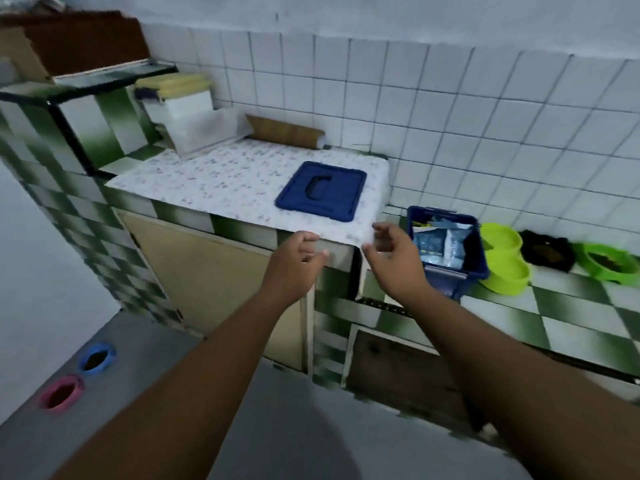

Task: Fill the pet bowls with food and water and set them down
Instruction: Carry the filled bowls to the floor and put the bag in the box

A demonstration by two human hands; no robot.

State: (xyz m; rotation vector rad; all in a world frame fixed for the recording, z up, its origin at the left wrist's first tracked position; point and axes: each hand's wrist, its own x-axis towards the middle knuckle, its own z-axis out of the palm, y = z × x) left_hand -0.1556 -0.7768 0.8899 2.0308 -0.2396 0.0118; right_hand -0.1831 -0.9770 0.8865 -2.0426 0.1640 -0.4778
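A blue bowl and a pink bowl, each with brown food inside, stand on the grey floor at lower left. On the checkered counter at right sit a lime double bowl, a black bowl and a green bowl holding brown food. An open blue bin with food bags stands beside them. Its blue lid lies on the patterned cloth. My left hand and right hand hover empty, fingers loosely curled, in front of the counter edge.
A raised counter with a patterned cloth carries white plastic boxes and a brown board against the tiled wall. Beige cupboard doors sit below. A green-checkered ledge rises at left.
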